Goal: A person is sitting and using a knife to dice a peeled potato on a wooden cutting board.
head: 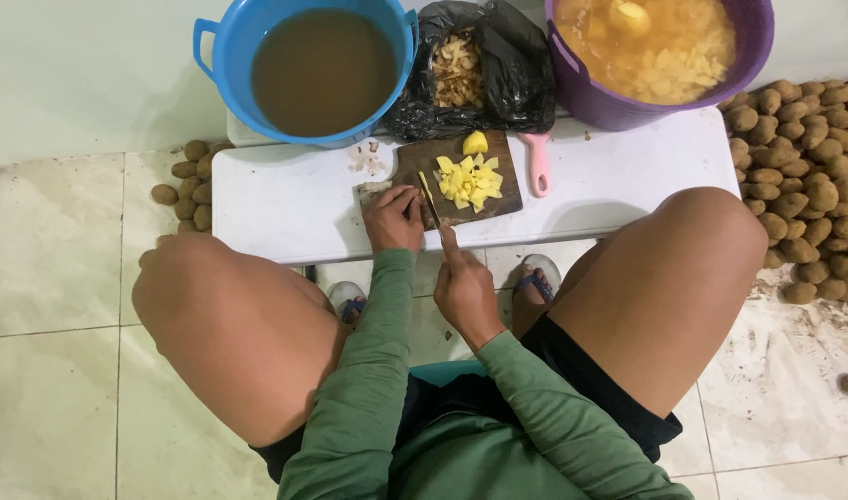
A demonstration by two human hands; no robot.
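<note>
A dark wooden cutting board [414, 159] lies on a low white table [294, 208]. A pile of yellow cut potato pieces [468, 181] sits on it, with a bigger peeled chunk [476, 143] at its far edge. My left hand [393, 218] presses down on the board's near left part, fingers curled; what is under them is hidden. My right hand [463, 287] grips a knife [430, 200] whose blade rests on the board just right of the left fingers.
A blue tub of brown water [322, 69], a black bag of peels [461, 69] and a purple tub of cut potato in water [651, 46] stand at the table's back. A pink handle [538, 167] lies beside the board. Unpeeled potatoes are heaped on the floor right [813, 194] and left [188, 181].
</note>
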